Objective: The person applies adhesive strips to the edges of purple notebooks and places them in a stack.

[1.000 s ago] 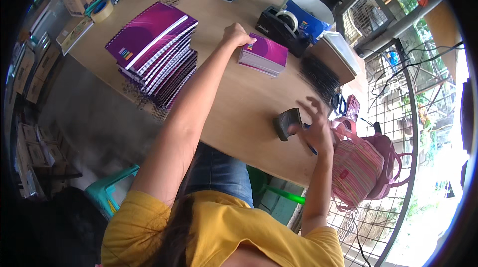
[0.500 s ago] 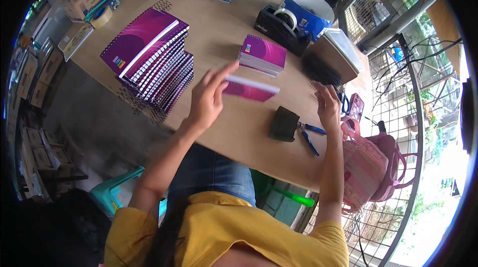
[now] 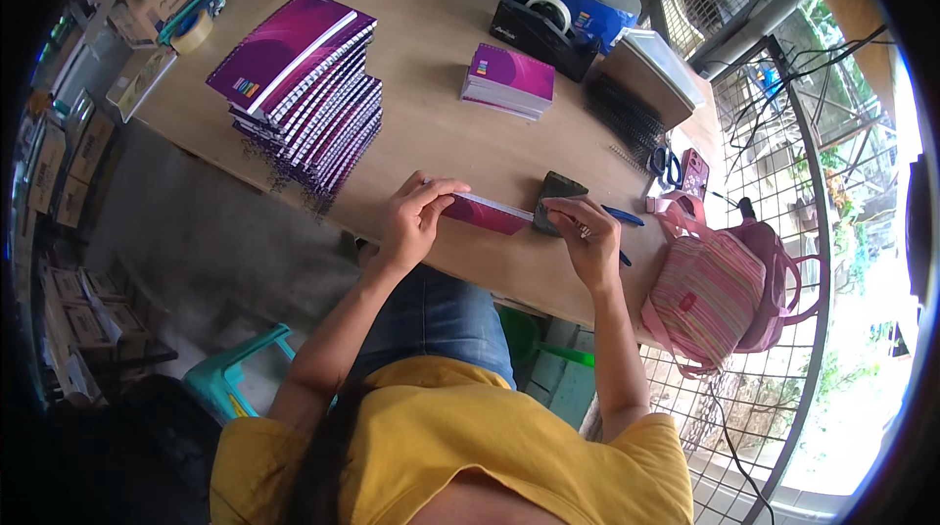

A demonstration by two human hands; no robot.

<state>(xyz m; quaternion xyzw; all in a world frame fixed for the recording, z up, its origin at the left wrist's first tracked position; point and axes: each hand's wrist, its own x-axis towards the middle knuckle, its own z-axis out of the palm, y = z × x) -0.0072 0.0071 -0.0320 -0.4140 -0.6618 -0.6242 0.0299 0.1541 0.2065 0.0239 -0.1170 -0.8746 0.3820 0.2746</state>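
Observation:
My left hand (image 3: pixel 415 221) is closed on the left end of a small purple-covered booklet (image 3: pixel 488 215), which is held tilted over the table's near edge with its pale long edge facing up. My right hand (image 3: pixel 586 231) is at the booklet's right end, its thumb and fingertips pinched together. Whatever lies in that pinch is too small to make out. Just behind the right fingers sits a dark block (image 3: pixel 560 188), partly covered. Blue-handled pliers (image 3: pixel 624 217) lie beside it, mostly hidden by the right hand. Farther back stands a pile of similar small purple booklets (image 3: pixel 509 79).
A tall stack of spiral-bound purple notebooks (image 3: pixel 304 65) stands at left. Behind the small pile is a black tape dispenser (image 3: pixel 539 30). Black binding coils (image 3: pixel 627 123), scissors (image 3: pixel 666 167) and a phone (image 3: pixel 693 174) lie at right, near a pink striped bag (image 3: pixel 705 280).
My right hand has moved left and toward me, from beside the black coils to the booklet's right end. My left hand has lowered the booklet toward the table's near edge.

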